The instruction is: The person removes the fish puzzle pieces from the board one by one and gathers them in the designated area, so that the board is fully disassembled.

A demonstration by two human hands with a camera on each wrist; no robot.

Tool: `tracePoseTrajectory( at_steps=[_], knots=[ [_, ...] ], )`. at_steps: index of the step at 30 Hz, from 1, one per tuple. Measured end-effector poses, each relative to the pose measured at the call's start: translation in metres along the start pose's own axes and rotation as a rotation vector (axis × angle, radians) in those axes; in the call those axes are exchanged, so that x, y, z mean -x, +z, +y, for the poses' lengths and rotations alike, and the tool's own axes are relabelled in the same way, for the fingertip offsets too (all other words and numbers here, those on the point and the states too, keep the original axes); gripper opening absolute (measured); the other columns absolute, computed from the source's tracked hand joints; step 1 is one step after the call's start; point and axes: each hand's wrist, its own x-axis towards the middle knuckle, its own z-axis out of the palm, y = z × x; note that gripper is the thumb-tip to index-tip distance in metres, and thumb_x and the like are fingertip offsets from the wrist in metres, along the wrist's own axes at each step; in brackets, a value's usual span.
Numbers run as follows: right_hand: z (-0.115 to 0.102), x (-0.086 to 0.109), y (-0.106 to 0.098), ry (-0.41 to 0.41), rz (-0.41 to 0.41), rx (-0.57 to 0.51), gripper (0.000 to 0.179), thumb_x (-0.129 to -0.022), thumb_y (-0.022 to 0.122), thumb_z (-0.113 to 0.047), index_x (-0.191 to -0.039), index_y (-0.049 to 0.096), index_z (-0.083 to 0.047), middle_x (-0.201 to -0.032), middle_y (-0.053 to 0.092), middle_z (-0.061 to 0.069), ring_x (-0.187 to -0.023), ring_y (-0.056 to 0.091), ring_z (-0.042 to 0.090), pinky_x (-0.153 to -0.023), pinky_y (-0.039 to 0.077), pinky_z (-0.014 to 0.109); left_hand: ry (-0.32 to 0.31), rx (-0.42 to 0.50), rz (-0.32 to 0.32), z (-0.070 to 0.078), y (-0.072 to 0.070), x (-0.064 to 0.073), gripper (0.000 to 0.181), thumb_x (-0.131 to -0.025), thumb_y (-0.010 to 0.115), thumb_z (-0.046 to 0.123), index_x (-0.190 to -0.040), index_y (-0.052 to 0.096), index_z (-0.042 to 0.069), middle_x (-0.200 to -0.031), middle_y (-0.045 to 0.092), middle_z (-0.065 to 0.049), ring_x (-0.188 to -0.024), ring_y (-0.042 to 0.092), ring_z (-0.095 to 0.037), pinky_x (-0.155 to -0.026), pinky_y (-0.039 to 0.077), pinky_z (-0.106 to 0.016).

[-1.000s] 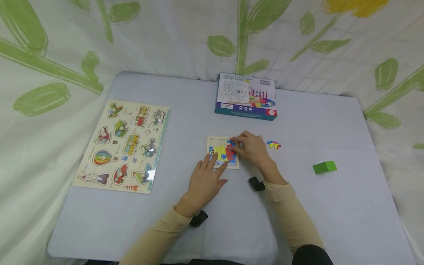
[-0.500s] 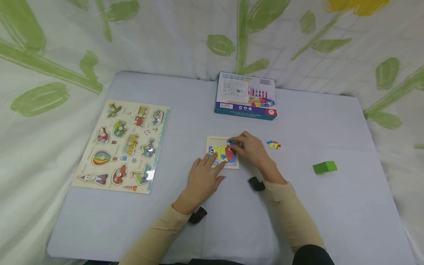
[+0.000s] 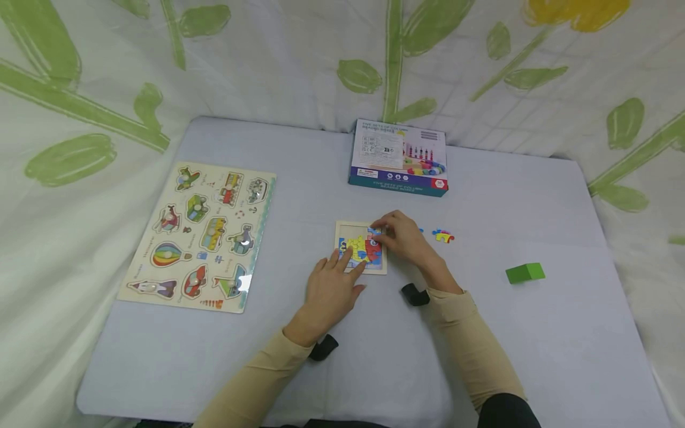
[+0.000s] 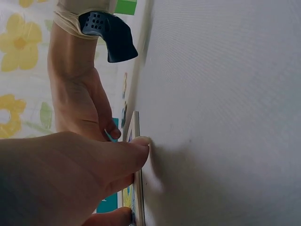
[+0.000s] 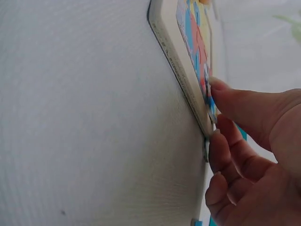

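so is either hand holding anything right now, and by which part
The right hand seems to pinch a loose puzzle piece by its edge; the left hand grips nothing, its fingertips resting on the puzzle.

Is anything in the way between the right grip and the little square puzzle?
No, nothing that shows. The right grip is right at the puzzle's far right corner. The left grip touches the near part, not between them. The loose piece lies off to the right.
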Motion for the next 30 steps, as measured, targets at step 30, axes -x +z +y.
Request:
tracePoseTrajectory(
  at_steps=[30],
  knots=[
    [0.092, 0.067, -0.102, 0.651, 0.069, 0.088, 0.048, -0.095, 0.074, -0.035, -0.135, 0.069, -0.009, -0.141, 0.059, 0.027, -0.125, 0.053, 0.043, -0.077, 0.045, 0.037, -0.016, 0.077, 0.118, -0.006, 0.008, 0.007, 0.041, -0.092, 0.075, 0.043, -0.129, 0.074, 0.025, -0.145, 0.065, -0.009, -0.132, 0.062, -0.033, -0.099, 0.054, -0.049]
  ],
)
